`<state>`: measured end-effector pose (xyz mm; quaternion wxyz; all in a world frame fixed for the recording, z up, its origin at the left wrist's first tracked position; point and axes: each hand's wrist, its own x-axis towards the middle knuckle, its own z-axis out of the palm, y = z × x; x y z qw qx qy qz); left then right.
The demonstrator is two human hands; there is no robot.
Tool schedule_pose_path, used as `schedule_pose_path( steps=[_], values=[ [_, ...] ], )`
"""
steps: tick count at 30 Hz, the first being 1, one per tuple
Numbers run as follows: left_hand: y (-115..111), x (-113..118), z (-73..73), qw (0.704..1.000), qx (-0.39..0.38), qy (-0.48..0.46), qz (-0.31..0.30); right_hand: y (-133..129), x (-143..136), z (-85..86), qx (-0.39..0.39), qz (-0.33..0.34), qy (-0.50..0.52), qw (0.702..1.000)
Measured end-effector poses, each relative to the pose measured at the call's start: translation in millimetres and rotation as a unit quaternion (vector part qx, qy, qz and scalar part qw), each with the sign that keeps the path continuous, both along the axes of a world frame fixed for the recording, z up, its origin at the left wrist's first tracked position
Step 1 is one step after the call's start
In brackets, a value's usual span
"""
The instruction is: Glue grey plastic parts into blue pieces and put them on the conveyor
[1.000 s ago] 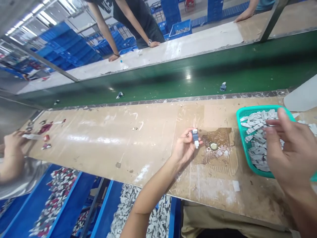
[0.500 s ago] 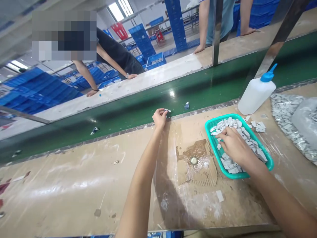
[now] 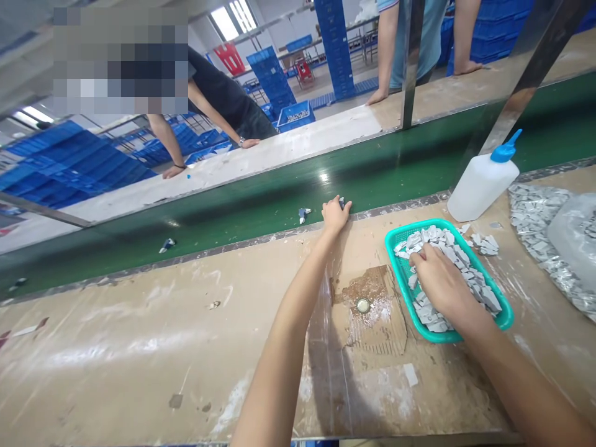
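My left hand (image 3: 336,214) reaches onto the edge of the green conveyor belt (image 3: 261,217). Its fingers are spread around a small dark-blue and white piece (image 3: 342,202), partly hidden by them. A similar blue and white piece (image 3: 303,215) lies on the belt just left of that hand. Over a green plastic basket (image 3: 507,318) of flat grey chips (image 3: 487,292), my right hand (image 3: 437,276) has its fingers bent together among the chips. Its fingertips are largely out of sight, so whatever they pinch cannot be made out.
A white squeeze bottle (image 3: 482,186) with a blue nozzle stands behind the basket. A clear bag of chips (image 3: 535,217) lies at the right. Wet cardboard (image 3: 372,329) holding a round pale disc (image 3: 363,305) is before me. Two people lean on the far ledge (image 3: 298,149).
My left hand has let go of one blue and white piece and moved right to another. Pieces on the belt have shifted left. My right hand's fingers have curled in more among the chips.
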<state>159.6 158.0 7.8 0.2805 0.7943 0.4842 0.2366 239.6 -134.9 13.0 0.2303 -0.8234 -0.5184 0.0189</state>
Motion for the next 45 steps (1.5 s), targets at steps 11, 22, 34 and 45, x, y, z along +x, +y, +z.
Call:
schedule_pose_path(
  steps=[11,22,34,45],
  values=[
    [-33,-42,17.0,0.971,-0.135,-0.192,-0.040,-9,-1,40.3,0.087,0.025,0.346,0.934],
    [-149,-151,23.8,0.750,-0.471,-0.463,-0.046,-8,-50,50.6,-0.014,0.073,0.535,0.842],
    [-162,-173,17.8,0.654,-0.527,-0.542,-0.024,-4,-71,34.3,0.000,0.152,0.258,0.954],
    [-156,-176,7.7,0.653,-0.519,-0.549,-0.046,-6,-83,26.0,0.050,0.241,-0.017,0.969]
  ],
)
